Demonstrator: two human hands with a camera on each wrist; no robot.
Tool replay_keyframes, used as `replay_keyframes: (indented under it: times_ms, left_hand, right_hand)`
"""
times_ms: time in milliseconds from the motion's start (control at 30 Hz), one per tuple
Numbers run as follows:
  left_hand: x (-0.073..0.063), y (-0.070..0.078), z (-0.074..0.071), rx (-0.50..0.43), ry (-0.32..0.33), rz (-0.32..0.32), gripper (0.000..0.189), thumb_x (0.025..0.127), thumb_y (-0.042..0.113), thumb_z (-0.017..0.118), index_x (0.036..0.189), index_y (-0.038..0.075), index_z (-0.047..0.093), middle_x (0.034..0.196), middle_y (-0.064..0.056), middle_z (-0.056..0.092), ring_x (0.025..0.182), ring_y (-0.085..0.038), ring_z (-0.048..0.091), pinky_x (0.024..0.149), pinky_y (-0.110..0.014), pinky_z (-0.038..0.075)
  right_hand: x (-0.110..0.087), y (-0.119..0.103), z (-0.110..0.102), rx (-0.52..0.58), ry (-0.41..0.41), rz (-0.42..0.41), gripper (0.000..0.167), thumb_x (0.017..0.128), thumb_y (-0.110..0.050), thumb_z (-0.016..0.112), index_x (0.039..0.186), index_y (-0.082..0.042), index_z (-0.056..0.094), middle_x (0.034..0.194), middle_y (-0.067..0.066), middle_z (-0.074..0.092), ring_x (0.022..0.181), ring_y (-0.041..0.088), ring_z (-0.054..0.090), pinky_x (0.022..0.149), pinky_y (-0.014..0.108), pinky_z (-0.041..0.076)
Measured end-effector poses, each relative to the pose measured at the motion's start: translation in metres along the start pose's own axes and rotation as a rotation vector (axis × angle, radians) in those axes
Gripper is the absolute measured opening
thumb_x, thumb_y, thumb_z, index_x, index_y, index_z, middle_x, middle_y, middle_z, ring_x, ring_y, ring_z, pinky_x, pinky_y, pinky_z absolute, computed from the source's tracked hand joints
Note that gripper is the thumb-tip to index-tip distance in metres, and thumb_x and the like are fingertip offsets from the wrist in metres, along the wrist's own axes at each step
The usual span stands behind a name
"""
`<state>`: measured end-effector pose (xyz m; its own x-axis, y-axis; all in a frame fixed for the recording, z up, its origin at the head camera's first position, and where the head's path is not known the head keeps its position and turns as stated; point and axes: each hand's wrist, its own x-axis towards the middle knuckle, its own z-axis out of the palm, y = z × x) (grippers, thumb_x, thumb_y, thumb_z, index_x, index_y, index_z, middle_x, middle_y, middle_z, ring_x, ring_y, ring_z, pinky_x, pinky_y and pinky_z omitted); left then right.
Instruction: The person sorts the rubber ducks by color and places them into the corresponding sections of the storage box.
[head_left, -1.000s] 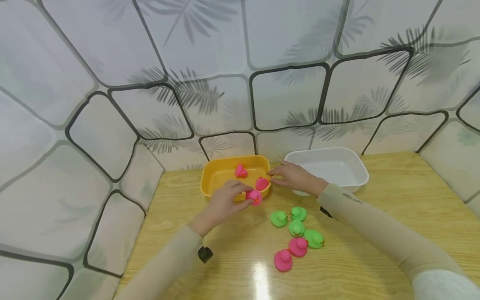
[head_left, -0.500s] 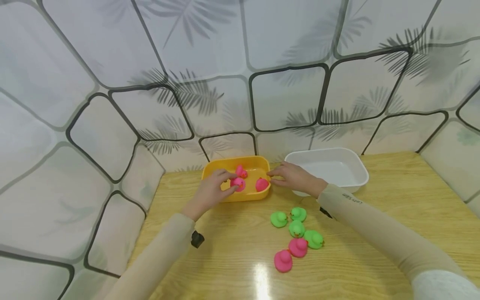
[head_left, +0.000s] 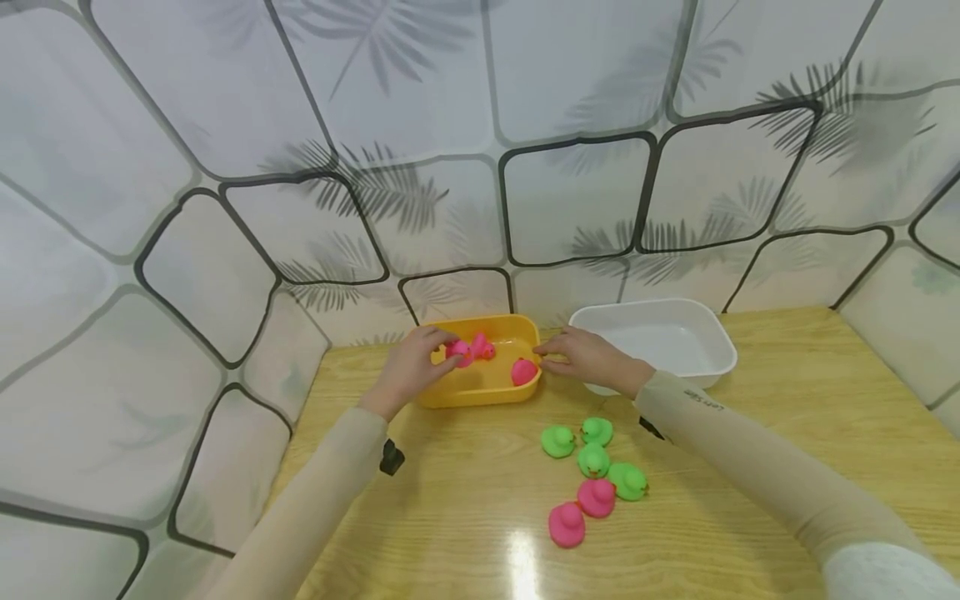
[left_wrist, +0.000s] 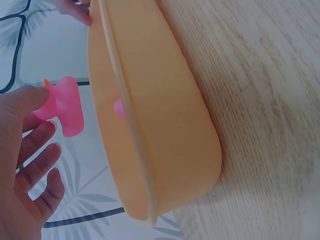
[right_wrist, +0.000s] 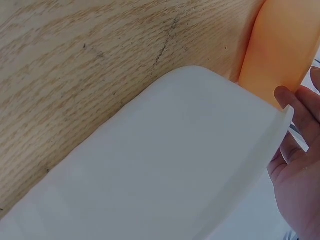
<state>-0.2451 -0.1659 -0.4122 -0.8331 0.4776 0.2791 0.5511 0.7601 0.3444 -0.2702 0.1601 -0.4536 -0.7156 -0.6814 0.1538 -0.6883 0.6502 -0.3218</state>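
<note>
My left hand (head_left: 411,367) pinches a pink rubber duck (left_wrist: 69,106) between thumb and fingers, over the left part of the yellow tray (head_left: 480,397). In the left wrist view the duck is tilted and stands clear of the tray's rim. Inside the tray are another pink duck (head_left: 482,346), close beside the held one, and a pink duck (head_left: 523,372) in the near right corner. My right hand (head_left: 596,358) rests its fingertips at the tray's right end. Its fingers are loosely bent, and the right wrist view shows them against the yellow wall.
A white tray (head_left: 716,367) stands right of the yellow one, partly behind my right hand and forearm. Nearer on the wooden table (head_left: 450,517) lie several green ducks (head_left: 593,459) and two pink ducks (head_left: 567,525). A patterned wall (head_left: 577,200) rises behind the trays.
My left hand has carried the pink duck from the tray's front edge back and leftward, over the tray's left part. My right hand has stayed at the tray's right end.
</note>
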Motion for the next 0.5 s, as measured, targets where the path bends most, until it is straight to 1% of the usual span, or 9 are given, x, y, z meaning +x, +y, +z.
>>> replay_keyframes:
  times_ms: [167,333,500]
  left_hand:
    - [0.001,-0.005,0.002,-0.006,0.004,-0.020,0.029,0.096,0.024,0.078,0.117,0.004,0.075,0.108,-0.008,0.070,0.099,-0.028,0.065,0.087,-0.043,0.057]
    - [0.001,-0.009,0.005,0.000,0.007,-0.017,0.030,0.095,0.023,0.078,0.118,0.004,0.075,0.108,-0.009,0.070,0.096,-0.027,0.065,0.086,-0.042,0.057]
    - [0.001,-0.011,0.007,0.008,0.019,-0.010,0.029,0.097,0.022,0.077,0.120,0.005,0.074,0.111,-0.009,0.071,0.094,-0.026,0.065,0.083,-0.041,0.057]
  right_hand:
    - [0.001,0.001,0.001,-0.006,0.003,-0.004,0.035,0.103,-0.025,0.066,0.128,-0.002,0.073,0.124,0.011,0.074,0.115,0.035,0.065,0.105,0.053,0.049]
    - [0.000,0.001,0.002,-0.004,-0.004,0.009,0.036,0.104,-0.027,0.066,0.129,-0.002,0.073,0.125,0.012,0.074,0.117,0.035,0.065,0.105,0.052,0.049]
    - [0.001,0.001,0.002,-0.007,-0.005,0.012,0.036,0.104,-0.026,0.066,0.129,-0.002,0.073,0.125,0.012,0.074,0.117,0.035,0.064,0.106,0.053,0.048]
